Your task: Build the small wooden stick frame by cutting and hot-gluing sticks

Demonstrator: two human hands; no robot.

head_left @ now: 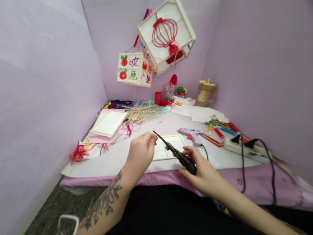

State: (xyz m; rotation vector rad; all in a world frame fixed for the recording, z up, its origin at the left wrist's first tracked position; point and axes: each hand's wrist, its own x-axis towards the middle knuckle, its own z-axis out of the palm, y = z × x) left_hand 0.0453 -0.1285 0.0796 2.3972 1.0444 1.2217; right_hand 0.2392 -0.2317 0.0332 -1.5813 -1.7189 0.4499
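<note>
My right hand [201, 167] is closed round a black hand tool [176, 154] with red on its grip, probably pliers or cutters, its thin tip pointing up and left. My left hand [142, 151] is pinched shut just left of that tip, fingertips almost touching it; whatever it pinches is too small to make out. Both hands hover over a white square frame [169, 147] with pale wooden edges, lying flat on a white sheet [99, 166] near the front edge of the pink-covered table [255, 189].
A purple glue gun [190, 133] lies right of the frame, with markers [219, 128] and a power strip [246, 149] beyond. Wooden sticks [144, 113], a white panel [108, 122] and red yarn [78, 152] lie left. Two lanterns [166, 33] hang above. Lilac walls enclose the table.
</note>
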